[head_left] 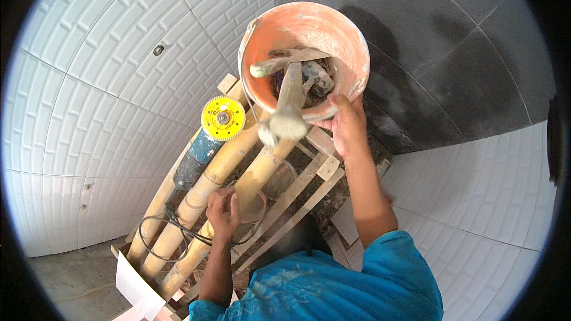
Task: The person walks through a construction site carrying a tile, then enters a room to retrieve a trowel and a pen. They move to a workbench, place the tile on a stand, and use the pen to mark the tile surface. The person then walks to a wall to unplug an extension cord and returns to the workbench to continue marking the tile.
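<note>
My right hand point(350, 128) grips the near rim of an orange bucket point(348, 41) crusted with pale residue, its thumb over the edge. Inside lies a trowel with a pale handle point(267, 68), beside a dark, dirty lump-like tool point(318, 78). A thick, dusty handle point(289, 104) sticks out over the rim toward me. My left hand point(223, 213) hovers over or rests on the bamboo poles point(196, 202), its fingers curled in with nothing visible in them. Left of it, an angle grinder point(199, 157) with a yellow disc point(223, 117) lies on the poles.
A black power cord point(184, 232) loops over the poles near my left hand. Wooden slats point(297, 202) form a scaffold beside me. White relief-tiled walls point(119, 95) stand left and right, with a dark tiled wall point(440, 53) ahead. A white sheet point(135, 285) lies lower left.
</note>
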`<control>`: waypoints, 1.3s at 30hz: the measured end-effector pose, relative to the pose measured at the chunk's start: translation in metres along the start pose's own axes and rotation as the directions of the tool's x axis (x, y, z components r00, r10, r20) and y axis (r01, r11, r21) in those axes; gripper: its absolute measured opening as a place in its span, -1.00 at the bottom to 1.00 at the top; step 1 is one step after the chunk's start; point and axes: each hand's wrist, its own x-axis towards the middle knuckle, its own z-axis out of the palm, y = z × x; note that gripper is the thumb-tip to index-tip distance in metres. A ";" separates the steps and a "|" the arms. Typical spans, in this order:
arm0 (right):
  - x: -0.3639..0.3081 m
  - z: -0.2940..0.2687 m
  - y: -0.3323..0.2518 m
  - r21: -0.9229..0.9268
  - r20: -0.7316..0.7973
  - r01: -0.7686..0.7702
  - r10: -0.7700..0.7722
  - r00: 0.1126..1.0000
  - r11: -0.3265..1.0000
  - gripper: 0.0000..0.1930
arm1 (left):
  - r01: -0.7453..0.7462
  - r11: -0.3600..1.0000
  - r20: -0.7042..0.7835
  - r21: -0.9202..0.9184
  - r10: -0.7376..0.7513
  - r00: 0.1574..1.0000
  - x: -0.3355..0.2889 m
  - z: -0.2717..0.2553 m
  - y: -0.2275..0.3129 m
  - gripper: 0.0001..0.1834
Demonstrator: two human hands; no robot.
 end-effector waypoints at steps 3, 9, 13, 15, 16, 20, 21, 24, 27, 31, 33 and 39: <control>-0.007 -0.007 0.009 -0.018 -0.063 0.026 -0.027 0.998 0.999 -0.38 | 0.115 0.989 -0.013 -0.095 -0.116 0.993 0.000 0.000 0.001 -0.88; -0.015 -0.003 0.023 -0.083 -0.024 0.185 -0.188 0.982 0.979 -0.33 | 0.001 0.999 -0.036 -0.037 -0.003 0.999 0.009 0.003 0.011 -0.79; -0.015 0.001 0.023 -0.069 -0.042 0.178 -0.181 0.983 0.982 -0.38 | -0.156 0.987 -0.110 0.042 0.159 0.981 0.034 0.000 0.037 -0.74; -0.011 -0.004 0.024 -0.089 -0.003 0.204 -0.205 0.979 0.975 -0.42 | -0.309 0.945 -0.130 0.108 0.321 0.938 0.075 -0.006 0.058 -0.74; -0.010 -0.006 0.025 -0.091 -0.002 0.212 -0.213 0.977 0.973 -0.43 | -0.277 0.957 -0.117 0.090 0.286 0.951 0.103 -0.008 0.077 -0.74; -0.004 -0.012 0.028 -0.088 0.001 0.274 -0.275 0.961 0.958 -0.47 | -0.298 0.954 0.306 -0.035 0.294 0.905 0.231 0.018 0.120 -0.76; -0.005 -0.012 0.028 -0.095 0.024 0.267 -0.266 0.964 0.959 -0.47 | -0.344 0.936 0.499 0.072 0.265 0.825 0.255 0.028 0.114 -0.78; 0.000 -0.022 0.027 -0.245 0.136 0.310 -0.284 0.949 0.919 -0.44 | -0.522 0.774 0.764 0.358 0.079 0.641 0.292 0.054 0.113 -0.75; 0.004 -0.028 0.031 -0.275 0.164 0.293 -0.255 0.953 0.916 -0.37 | -0.585 0.753 0.841 0.301 0.080 0.535 0.307 0.076 0.103 -0.73; 0.007 -0.016 0.018 -0.156 0.111 0.218 -0.202 0.973 0.963 -0.42 | 0.069 0.993 0.918 0.099 -0.118 0.378 0.312 0.073 0.120 -0.64; 0.011 -0.012 0.011 -0.131 0.072 0.192 -0.184 0.980 0.973 -0.44 | 0.358 0.934 0.905 -0.013 -0.141 0.401 0.304 0.049 0.143 -0.57; 0.022 0.000 -0.009 -0.150 0.008 0.099 -0.099 0.995 0.984 -0.39 | 0.260 0.932 0.898 -0.254 0.127 0.422 0.315 0.064 0.100 -0.66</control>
